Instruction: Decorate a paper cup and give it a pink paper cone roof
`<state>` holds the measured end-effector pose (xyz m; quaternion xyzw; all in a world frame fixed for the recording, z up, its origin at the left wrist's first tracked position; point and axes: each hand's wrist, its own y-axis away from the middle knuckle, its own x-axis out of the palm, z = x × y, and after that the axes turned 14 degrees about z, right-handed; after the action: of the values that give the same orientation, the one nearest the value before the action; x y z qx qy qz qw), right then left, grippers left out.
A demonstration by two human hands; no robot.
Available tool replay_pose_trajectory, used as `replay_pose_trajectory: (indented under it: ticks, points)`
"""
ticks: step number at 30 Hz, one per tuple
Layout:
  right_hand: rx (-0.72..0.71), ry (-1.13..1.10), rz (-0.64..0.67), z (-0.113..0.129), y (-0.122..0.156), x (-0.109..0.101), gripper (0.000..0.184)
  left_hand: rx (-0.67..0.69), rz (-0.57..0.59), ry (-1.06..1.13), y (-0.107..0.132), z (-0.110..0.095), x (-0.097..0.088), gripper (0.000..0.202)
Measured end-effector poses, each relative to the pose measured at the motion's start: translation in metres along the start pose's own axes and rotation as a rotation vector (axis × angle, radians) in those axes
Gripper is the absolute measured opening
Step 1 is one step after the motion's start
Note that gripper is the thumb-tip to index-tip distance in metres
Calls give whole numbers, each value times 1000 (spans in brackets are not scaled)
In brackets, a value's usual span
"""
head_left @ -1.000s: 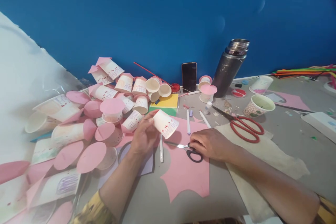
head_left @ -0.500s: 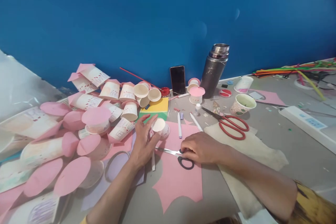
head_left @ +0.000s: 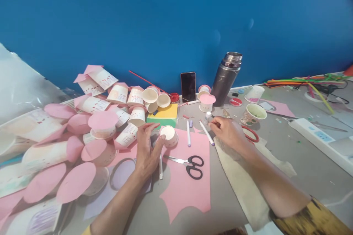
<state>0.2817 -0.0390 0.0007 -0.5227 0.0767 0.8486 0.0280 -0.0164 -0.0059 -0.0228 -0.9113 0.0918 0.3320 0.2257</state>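
On the left side of the grey bench [head_left: 154, 209], many paper cups with pink paper pieces [head_left: 102, 121] lie in a heap, and to the right of them the left hand [head_left: 146, 154] is opened, with its thumb at the side of a white paper cup [head_left: 168, 135], which stands upside down on a cut pink sheet [head_left: 193, 194]. Further right, black-handled scissors [head_left: 187, 161] lie on this sheet; then comes the right hand [head_left: 228, 132], well apart from the left one, its fingers bent together just beside a small glue stick [head_left: 207, 117], and one cannot tell whether they grip anything.
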Motion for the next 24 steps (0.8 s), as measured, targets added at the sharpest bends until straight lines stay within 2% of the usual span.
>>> replay_pose_trajectory:
  ticks: [4,9,15,19,21,24]
  points:
    - [-34,-91,-82,-9,-6,8,31,-15,-54,14,-1,1,-2,32]
    - [-58,-210,-124,-10,-9,17,33,-28,-81,61,-1,4,-4,30]
    - [-62,-276,-178,-15,-13,15,39,-62,-85,139,0,-1,-10,28]
    - [-82,-313,-209,-19,-14,13,47,-103,-143,218,2,-14,-35,26]
    - [-102,-333,-216,-19,-14,15,48,-133,-107,194,2,-21,-55,23]
    - [-126,-346,-183,-20,-13,19,46,-188,-50,40,-2,-29,-93,20]
